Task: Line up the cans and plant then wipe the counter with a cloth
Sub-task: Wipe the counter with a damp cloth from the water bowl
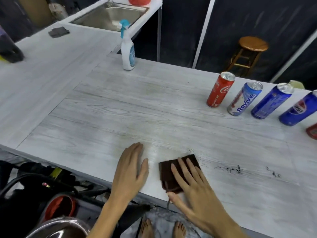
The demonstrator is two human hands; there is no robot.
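Observation:
My right hand [192,184] lies flat on a dark brown cloth [169,170] near the counter's front edge, fingers spread over it. My left hand [131,169] rests flat and empty on the counter [120,117] just left of the cloth. Black crumbs [231,169] are scattered to the right of the cloth. Several cans stand in a row at the far right: a red can [220,89], a white-and-blue can [245,98], a blue can [271,101] and a blue Pepsi can [299,109]. A red object [312,131] is cut off by the frame edge. No plant is clearly visible.
A white spray bottle [128,48] with a blue trigger stands at the counter's back edge. A grey cloth [58,32] lies on the left counter near the steel sink [109,16]. A wooden stool [248,52] stands behind the counter. Bags and a metal bowl [58,227] sit below left.

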